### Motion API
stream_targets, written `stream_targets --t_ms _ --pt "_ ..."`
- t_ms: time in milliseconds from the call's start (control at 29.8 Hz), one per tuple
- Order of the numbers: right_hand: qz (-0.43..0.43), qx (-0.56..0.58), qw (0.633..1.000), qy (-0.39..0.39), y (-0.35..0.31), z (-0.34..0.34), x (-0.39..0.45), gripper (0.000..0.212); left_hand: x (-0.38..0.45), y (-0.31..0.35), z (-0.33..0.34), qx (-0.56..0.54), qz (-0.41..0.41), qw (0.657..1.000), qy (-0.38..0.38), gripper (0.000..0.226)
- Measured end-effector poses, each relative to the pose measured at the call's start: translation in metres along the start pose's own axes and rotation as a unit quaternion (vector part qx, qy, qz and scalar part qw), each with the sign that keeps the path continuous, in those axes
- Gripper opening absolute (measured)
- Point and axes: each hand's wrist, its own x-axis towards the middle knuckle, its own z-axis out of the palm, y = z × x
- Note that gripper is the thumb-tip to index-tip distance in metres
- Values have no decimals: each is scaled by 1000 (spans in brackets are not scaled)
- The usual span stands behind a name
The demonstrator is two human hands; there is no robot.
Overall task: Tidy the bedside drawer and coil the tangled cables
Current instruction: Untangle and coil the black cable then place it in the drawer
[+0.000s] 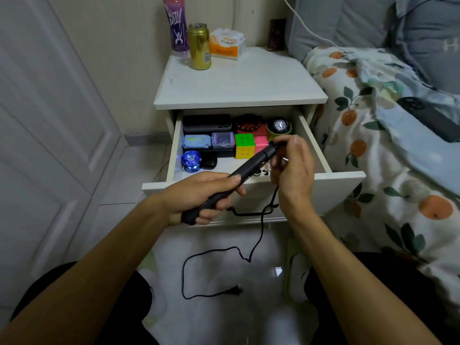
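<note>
Head view showed the left hand point(202, 192) gripping the black wand point(239, 175), its long axis toward two o'clock, where the right hand point(292, 165) pinched its tip, cable point(258, 235) trailing toward six over the open drawer point(343, 181).

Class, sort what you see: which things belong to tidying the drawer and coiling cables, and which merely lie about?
Job: open white drawer; black rod-shaped device; its black trailing cable.
Lying about: gold drinks can; purple tall bottle; orange tissue pack.
</note>
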Motion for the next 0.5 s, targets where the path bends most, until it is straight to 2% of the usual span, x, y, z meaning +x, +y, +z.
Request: stream_targets --t_ms 101,168,268,335,436,503 --pt "-30 -44 998 -24 0 -4 6 29 -9 9 -14 -2 -31 999 -31 38" --pt "-36 -90 992 -75 -3 -11 14 29 -16 15 -24 26 -36 997 -57 34" --pt "30 -108 980 -164 -9 -21 20 35 -29 19 -36 29 -40 995 -86 34" --pt "37 -133 978 -156 -8 -23 16 35 -31 16 -36 20 -26 996 -89 35" --pt "-38 -263 956 -120 1 -21 -3 29 -20 9 -17 -2 19 999 -31 35" --pt "-79 -346 922 -156 2 -18 -18 23 -12 8 -6 5 52 998 34 35"
